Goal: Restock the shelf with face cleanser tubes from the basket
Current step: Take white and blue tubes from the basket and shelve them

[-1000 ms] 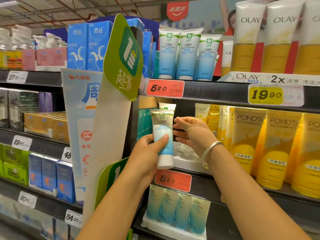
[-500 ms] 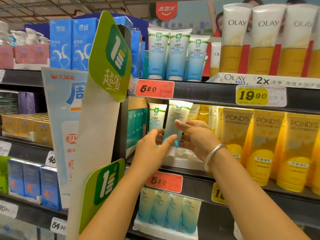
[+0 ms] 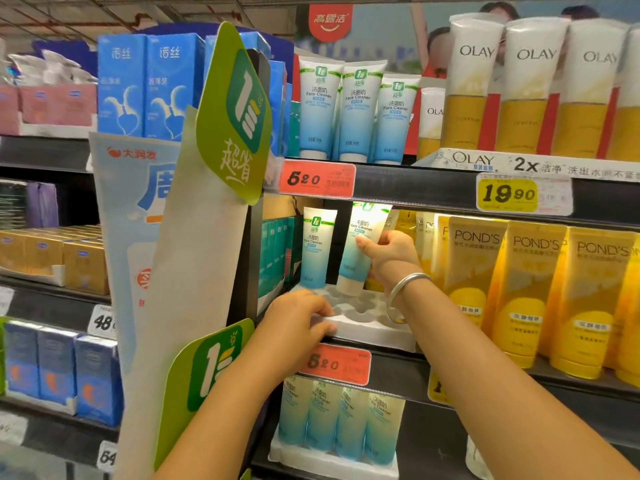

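Since half a second ago the left hand (image 3: pixel 298 327) has let go of the tube and dropped to the front edge of the white moulded tray (image 3: pixel 363 327), just below centre frame, while the right hand (image 3: pixel 391 258) alone now carries the face cleanser tube (image 3: pixel 360 247) toward the back of the middle shelf. That tube sits tilted, cap down and top leaning right, with the thumb across its front and the fingers curled behind it; its cap hangs just above the tray's rear sockets, to the left of and below the gripping hand. The left hand's fingers bend over the tray's lip, resting on it, thumb on the tray's front face. A silver bangle (image 3: pixel 403 292) circles the right wrist. One matching tube (image 3: pixel 316 247) already stands upright in the tray, just left of the held one. On the upper shelf, centre frame, three more tubes of the same cleanser (image 3: pixel 356 112) stand in a row above a red price tag reading 5.20 (image 3: pixel 317 180); on the bottom shelf, four lie side by side in another tray (image 3: pixel 341 420). A second red 5.20 tag (image 3: pixel 336 363) hangs below the tray being filled. Yellow Pond's tubes (image 3: pixel 533 292) fill the right of the middle shelf, Olay tubes (image 3: pixel 530 88) the upper right, and a green promotional sign (image 3: pixel 232 116) juts out at upper left of centre.
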